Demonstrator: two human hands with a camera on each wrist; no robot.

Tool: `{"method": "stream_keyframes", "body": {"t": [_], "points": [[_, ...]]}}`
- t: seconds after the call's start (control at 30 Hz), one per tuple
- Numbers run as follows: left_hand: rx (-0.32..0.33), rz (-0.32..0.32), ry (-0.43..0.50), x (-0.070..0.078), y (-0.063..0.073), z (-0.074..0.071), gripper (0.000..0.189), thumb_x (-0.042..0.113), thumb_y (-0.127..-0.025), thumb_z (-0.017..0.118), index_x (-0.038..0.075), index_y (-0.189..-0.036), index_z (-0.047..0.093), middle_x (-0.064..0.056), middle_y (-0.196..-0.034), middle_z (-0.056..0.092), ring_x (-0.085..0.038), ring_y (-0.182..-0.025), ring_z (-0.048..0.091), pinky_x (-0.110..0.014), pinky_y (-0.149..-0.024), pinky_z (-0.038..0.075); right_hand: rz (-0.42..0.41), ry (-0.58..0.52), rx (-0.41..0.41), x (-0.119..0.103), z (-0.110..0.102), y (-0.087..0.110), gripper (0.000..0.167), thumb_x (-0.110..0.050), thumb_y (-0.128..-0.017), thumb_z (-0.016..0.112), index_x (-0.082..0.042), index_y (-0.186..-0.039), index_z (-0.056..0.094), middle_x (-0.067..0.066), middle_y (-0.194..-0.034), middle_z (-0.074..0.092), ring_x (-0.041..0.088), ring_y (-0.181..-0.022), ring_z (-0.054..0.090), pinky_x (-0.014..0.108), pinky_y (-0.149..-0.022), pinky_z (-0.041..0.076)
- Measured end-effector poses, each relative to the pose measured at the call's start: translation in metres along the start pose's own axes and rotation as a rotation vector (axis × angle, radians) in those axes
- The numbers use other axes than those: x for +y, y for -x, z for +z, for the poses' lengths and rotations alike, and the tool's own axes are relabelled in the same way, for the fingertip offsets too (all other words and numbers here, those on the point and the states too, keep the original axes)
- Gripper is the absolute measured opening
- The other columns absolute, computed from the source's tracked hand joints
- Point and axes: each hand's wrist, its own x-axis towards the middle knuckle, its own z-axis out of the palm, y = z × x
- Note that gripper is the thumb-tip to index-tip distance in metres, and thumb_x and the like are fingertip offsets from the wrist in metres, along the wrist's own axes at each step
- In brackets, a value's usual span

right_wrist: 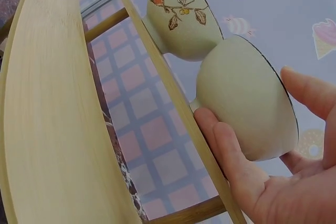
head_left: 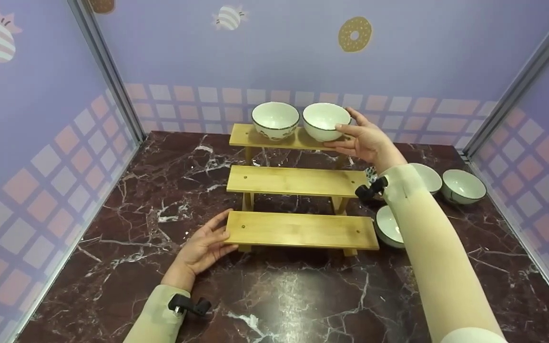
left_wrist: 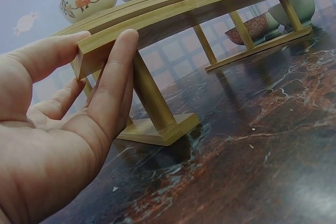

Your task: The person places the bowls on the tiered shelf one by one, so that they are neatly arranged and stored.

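Observation:
A three-tier wooden stand [head_left: 298, 228] rises in steps away from me. My left hand [head_left: 208, 245] grips the left end of its lowest board, its fingers on both faces of the board in the left wrist view. On the top board, my right hand [head_left: 367, 140] holds a white bowl [right_wrist: 244, 98] with a dark rim, its fingers around the right side and low by the foot. Left of it on the same board stands another white bowl [head_left: 275, 121], painted with red birds and leaves [left_wrist: 89, 1]. The middle board [head_left: 293, 181] bears nothing.
Right of the stand, on the dark marbled table [head_left: 160, 214], are several more bowls, including a white one [head_left: 463, 186] at far right and one [head_left: 389, 226] beside the lowest board. My right forearm partly covers this group. Patterned walls [head_left: 303, 47] enclose the back and sides.

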Motion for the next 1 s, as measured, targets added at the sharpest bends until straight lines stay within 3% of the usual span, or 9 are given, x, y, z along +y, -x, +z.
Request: {"method": "stream_keyframes", "body": {"t": [0.2, 0.3, 0.43, 0.5, 0.57, 0.7, 1.0], "points": [[0.000, 0.001, -0.022, 0.000, 0.000, -0.001, 0.076, -0.009, -0.104, 0.041, 0.010, -0.166, 0.002, -0.008, -0.133, 0.057, -0.018, -0.103, 0.072, -0.027, -0.088, 0.064, -0.017, 0.032, -0.017, 0.000, -0.005, 0.006, 0.092, -0.009, -0.099, 0.067, -0.040, -0.165, 0.010, 0.015, -0.173, 0.011, 0.026, -0.092, 0.079, 0.030, -0.071, 0.067], [-0.012, 0.003, -0.012, 0.000, 0.000, -0.001, 0.077, -0.010, -0.104, 0.041, 0.010, -0.166, 0.001, -0.008, -0.133, 0.057, -0.018, -0.103, 0.072, -0.028, -0.088, 0.064, -0.018, 0.022, -0.019, 0.000, -0.009, 0.009, 0.093, -0.009, -0.098, 0.068, -0.039, -0.165, 0.012, 0.016, -0.170, 0.020, 0.026, -0.094, 0.078, 0.029, -0.071, 0.067], [-0.024, 0.009, 0.002, -0.001, 0.000, -0.001, 0.077, -0.010, -0.104, 0.041, 0.010, -0.166, 0.000, -0.008, -0.133, 0.057, -0.019, -0.103, 0.072, -0.028, -0.088, 0.064, -0.018, 0.015, -0.010, 0.000, -0.014, 0.016, 0.092, -0.010, -0.098, 0.069, -0.037, -0.165, 0.013, 0.013, -0.149, 0.046, 0.026, -0.094, 0.079, 0.029, -0.070, 0.066], [-0.020, 0.010, 0.004, -0.001, 0.000, 0.000, 0.077, -0.011, -0.104, 0.041, 0.010, -0.166, 0.000, -0.008, -0.133, 0.057, -0.019, -0.102, 0.072, -0.028, -0.088, 0.065, -0.020, 0.022, -0.011, 0.001, -0.017, 0.020, 0.091, -0.010, -0.098, 0.069, -0.037, -0.165, 0.014, 0.010, -0.139, 0.051, 0.025, -0.093, 0.078, 0.028, -0.071, 0.066], [-0.011, 0.009, 0.006, -0.001, 0.001, 0.000, 0.077, -0.011, -0.104, 0.041, 0.010, -0.166, 0.002, -0.008, -0.133, 0.057, -0.019, -0.102, 0.072, -0.028, -0.088, 0.065, -0.023, 0.034, -0.012, 0.002, -0.020, 0.024, 0.091, -0.011, -0.098, 0.070, -0.037, -0.165, 0.014, 0.008, -0.138, 0.051, 0.025, -0.094, 0.078, 0.028, -0.073, 0.066], [0.000, 0.006, 0.011, -0.001, 0.001, 0.000, 0.076, -0.010, -0.104, 0.041, 0.011, -0.166, 0.005, -0.009, -0.132, 0.057, -0.019, -0.101, 0.072, -0.028, -0.088, 0.065, -0.040, 0.041, -0.031, 0.004, -0.025, 0.033, 0.090, -0.012, -0.098, 0.069, -0.035, -0.166, 0.014, 0.011, -0.152, 0.040, 0.025, -0.096, 0.078, 0.028, -0.074, 0.066], [-0.012, 0.007, 0.018, 0.000, 0.001, 0.001, 0.078, -0.010, -0.104, 0.042, 0.010, -0.166, 0.001, -0.008, -0.132, 0.058, -0.019, -0.101, 0.073, -0.028, -0.088, 0.065, -0.075, 0.002, -0.094, 0.010, -0.043, 0.055, 0.086, -0.009, -0.101, 0.064, -0.031, -0.166, 0.013, 0.018, -0.161, 0.029, 0.027, -0.098, 0.077, 0.028, -0.077, 0.066]]}}
